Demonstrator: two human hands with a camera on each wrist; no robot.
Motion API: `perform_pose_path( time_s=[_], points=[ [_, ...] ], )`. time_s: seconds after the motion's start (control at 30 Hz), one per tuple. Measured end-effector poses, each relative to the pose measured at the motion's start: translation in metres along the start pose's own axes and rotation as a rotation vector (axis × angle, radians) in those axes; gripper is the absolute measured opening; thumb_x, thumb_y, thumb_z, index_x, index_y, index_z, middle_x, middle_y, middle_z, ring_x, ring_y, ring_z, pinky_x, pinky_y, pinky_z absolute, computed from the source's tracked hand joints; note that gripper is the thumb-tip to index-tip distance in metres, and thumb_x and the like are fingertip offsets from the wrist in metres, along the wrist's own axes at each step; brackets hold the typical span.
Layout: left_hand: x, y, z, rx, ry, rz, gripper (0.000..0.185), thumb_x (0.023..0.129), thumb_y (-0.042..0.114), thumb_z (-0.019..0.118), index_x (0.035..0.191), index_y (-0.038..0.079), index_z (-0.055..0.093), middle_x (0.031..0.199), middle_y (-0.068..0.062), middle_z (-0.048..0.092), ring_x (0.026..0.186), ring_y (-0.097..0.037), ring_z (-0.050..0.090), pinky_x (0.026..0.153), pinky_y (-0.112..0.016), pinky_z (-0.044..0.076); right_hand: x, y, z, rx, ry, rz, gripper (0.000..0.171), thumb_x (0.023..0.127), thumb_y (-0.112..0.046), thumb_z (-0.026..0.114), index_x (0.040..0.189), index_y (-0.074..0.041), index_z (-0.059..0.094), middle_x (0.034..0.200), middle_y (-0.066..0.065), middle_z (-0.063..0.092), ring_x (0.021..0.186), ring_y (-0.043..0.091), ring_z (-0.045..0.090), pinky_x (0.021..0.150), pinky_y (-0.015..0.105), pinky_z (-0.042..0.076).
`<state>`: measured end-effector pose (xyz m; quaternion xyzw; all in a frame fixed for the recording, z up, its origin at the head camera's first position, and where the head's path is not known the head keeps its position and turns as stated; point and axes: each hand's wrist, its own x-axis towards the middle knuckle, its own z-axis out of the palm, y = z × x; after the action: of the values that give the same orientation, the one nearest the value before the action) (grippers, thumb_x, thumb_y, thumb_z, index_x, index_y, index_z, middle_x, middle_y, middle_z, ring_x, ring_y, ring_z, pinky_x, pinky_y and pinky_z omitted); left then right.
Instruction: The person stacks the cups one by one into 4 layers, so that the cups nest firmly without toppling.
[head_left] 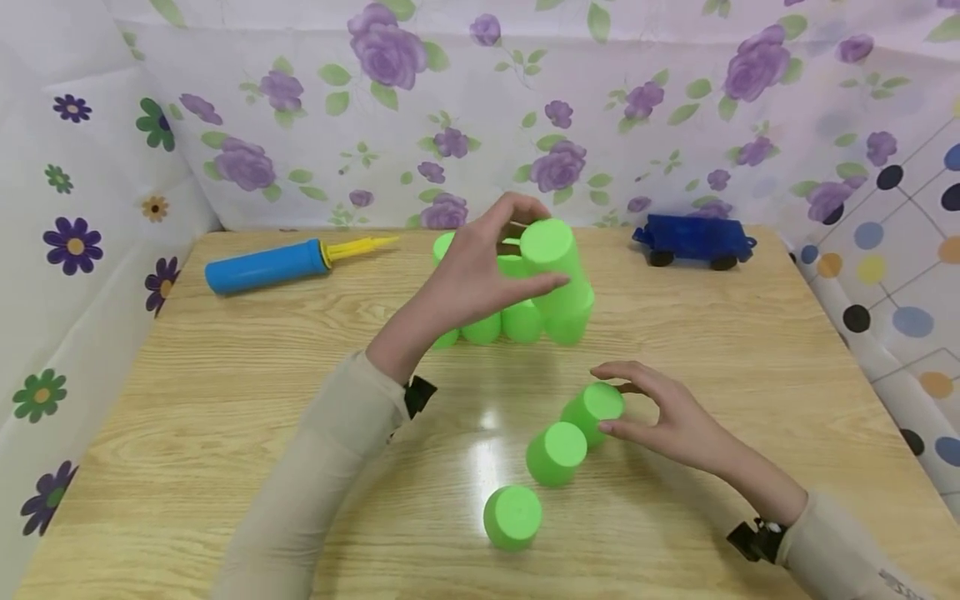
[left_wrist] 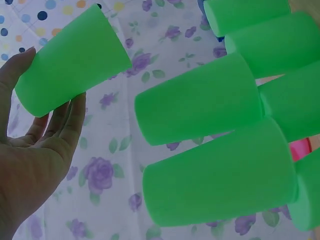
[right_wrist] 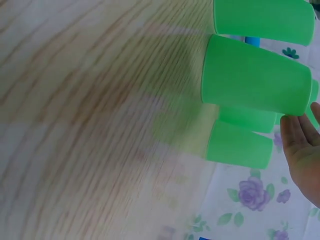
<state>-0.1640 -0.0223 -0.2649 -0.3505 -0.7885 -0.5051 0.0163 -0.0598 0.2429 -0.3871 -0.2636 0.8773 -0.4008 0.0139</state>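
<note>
My left hand [head_left: 542,243] grips an upturned green cup [head_left: 553,250] between thumb and fingers, right at the top of a pile of stacked green cups [head_left: 521,321] in mid table. The left wrist view shows that cup [left_wrist: 75,57] in the hand [left_wrist: 54,75], beside the stacked cups [left_wrist: 200,105]. Nearer to me, my right hand [head_left: 600,398] curves its thumb and fingers round another upturned green cup [head_left: 592,415] standing on the table. Two more green cups [head_left: 557,452] [head_left: 513,517] stand in a line in front of it. The blurred right wrist view shows the cup [right_wrist: 255,82] by the hand [right_wrist: 302,150].
A blue hand pump [head_left: 262,265] with a yellow nozzle lies at the back left of the wooden table [head_left: 225,392]. A dark blue toy truck [head_left: 693,240] stands at the back right. Flowered cloth walls close in the table on three sides.
</note>
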Motion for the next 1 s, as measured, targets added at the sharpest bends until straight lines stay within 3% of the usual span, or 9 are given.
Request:
perform_pose_path(
  time_s=[0.13,0.23,0.33,0.47,0.73,1.0],
  points=[
    [0.019,-0.004,0.005,0.074,-0.006,-0.011,0.054,0.077,0.029,0.077,0.12,0.013,0.048,0.114,0.003,0.056,0.104,-0.01,0.057,0.089,-0.02,0.047,0.001,0.003,0.001,-0.01,-0.002,-0.03,0.054,0.078,-0.019,0.076,0.127,-0.019,0.052,0.123,0.0,0.059,0.111,0.009,0.055,0.093,0.033,0.049],
    [0.031,-0.007,0.01,0.111,-0.008,0.029,0.053,0.077,0.029,0.077,0.119,0.01,0.05,0.113,0.001,0.057,0.104,-0.012,0.056,0.09,-0.021,0.047,0.001,0.004,0.001,-0.015,0.006,-0.04,0.05,0.078,-0.019,0.077,0.122,-0.02,0.055,0.119,0.0,0.061,0.11,0.009,0.055,0.09,0.03,0.051],
    [0.04,-0.011,0.013,0.157,-0.005,0.071,0.052,0.077,0.027,0.076,0.118,0.008,0.05,0.112,-0.001,0.057,0.104,-0.013,0.054,0.091,-0.02,0.044,0.001,0.005,0.001,-0.02,0.015,-0.039,0.047,0.077,-0.019,0.077,0.118,-0.021,0.057,0.118,0.0,0.062,0.109,0.009,0.057,0.088,0.031,0.052],
    [0.047,-0.015,0.017,0.234,-0.036,0.076,0.053,0.079,0.025,0.074,0.122,0.008,0.049,0.116,-0.001,0.053,0.103,-0.012,0.05,0.087,-0.019,0.042,0.001,0.005,0.001,-0.027,0.018,-0.041,0.039,0.077,-0.02,0.077,0.111,-0.023,0.059,0.118,0.001,0.062,0.107,0.012,0.058,0.087,0.033,0.053],
    [0.059,-0.018,0.022,0.453,-0.142,0.012,0.053,0.077,0.039,0.075,0.117,0.013,0.052,0.114,0.001,0.058,0.103,-0.013,0.053,0.085,-0.023,0.046,0.0,0.005,0.001,-0.058,0.025,-0.055,0.031,0.077,-0.022,0.077,0.104,-0.027,0.061,0.118,0.0,0.061,0.106,0.011,0.058,0.085,0.029,0.053],
    [0.061,-0.029,0.023,0.529,-0.196,-0.045,0.053,0.074,0.042,0.077,0.112,0.014,0.055,0.109,0.003,0.062,0.1,-0.015,0.057,0.087,-0.028,0.045,-0.001,0.004,0.0,-0.066,0.038,-0.062,0.033,0.077,-0.022,0.077,0.107,-0.026,0.062,0.118,0.0,0.061,0.106,0.012,0.058,0.084,0.029,0.053]
  ],
)
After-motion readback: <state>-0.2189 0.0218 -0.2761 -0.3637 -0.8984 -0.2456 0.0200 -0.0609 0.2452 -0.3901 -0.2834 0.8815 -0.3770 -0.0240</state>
